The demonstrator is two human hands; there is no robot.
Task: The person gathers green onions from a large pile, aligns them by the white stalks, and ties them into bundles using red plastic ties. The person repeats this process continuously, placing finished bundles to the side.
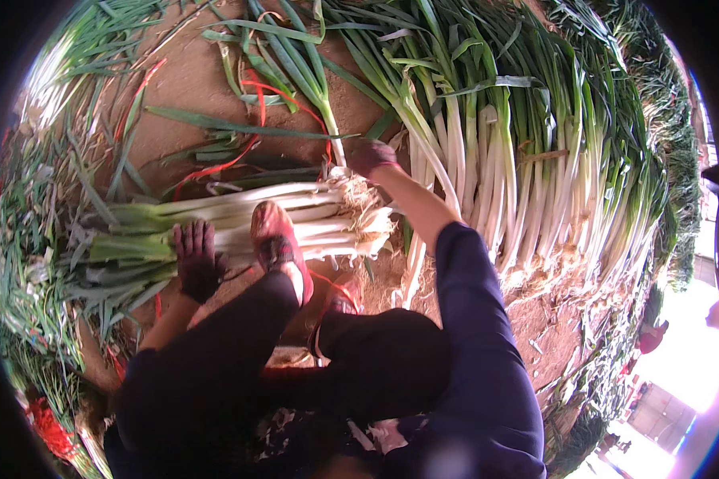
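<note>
A bundle of long green onions [311, 209] lies crosswise on the ground, roots to the right and green leaves to the left. My left hand [196, 254], in a dark red glove, rests flat over the leafy half with fingers extended. My right hand [374, 157], also gloved and blurred, is just above the root ends; whether it holds anything is hidden. My red shoe [275, 236] presses on the bundle's middle. Red plastic tape [215, 170] runs on the ground behind the bundle. A single green onion [329, 114] lies with its white end near my right hand.
A thick row of loose green onions [503, 161] lies to the right, roots toward me. More onions [60, 66] lie at the far left. Leaf scraps [33, 257] pile along the left side. Bare earth [180, 78] shows at the top, and red tape [51, 428] lies at bottom left.
</note>
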